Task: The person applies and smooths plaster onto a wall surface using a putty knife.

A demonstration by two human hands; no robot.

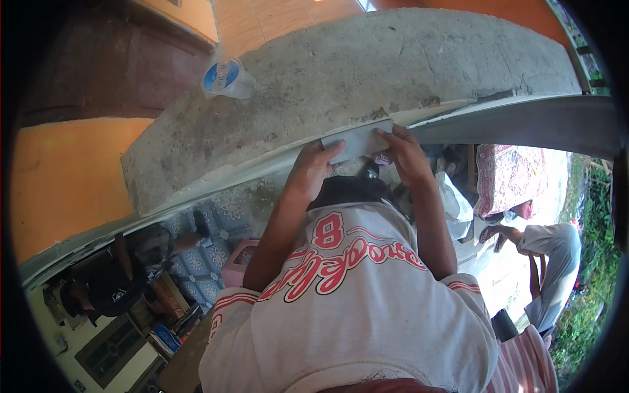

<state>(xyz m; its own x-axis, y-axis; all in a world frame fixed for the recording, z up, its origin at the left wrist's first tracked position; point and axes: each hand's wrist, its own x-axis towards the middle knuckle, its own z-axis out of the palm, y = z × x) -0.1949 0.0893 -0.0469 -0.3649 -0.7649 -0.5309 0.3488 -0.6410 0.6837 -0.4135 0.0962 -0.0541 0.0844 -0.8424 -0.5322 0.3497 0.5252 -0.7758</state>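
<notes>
Item 1, far left: orange-painted wall face [65,183], smooth, meeting a rough grey concrete ledge [367,72] that runs across the upper view.

Item 2: clear plastic cup with blue-and-white lid [226,78], lying tipped on the ledge's upper left end, well apart from the hands.

Item 3: left hand [313,167], raised to the ledge's lower edge; its grip presses the left end of a flat grey rectangular steel trowel blade [357,141], thumb on the face, apparently to keep the blade flush against the concrete.

Item 4: the blade itself, held flat against the underside edge of the ledge, between both hands, just above a pale grey metal strip [524,121] running right.

Item 5: right hand [403,154], fingers spread over the blade's right end, grip bearing on it from the other side, likely steadying it.

Item 6, far right: another person in a pale shirt [557,255], well apart, below.
</notes>
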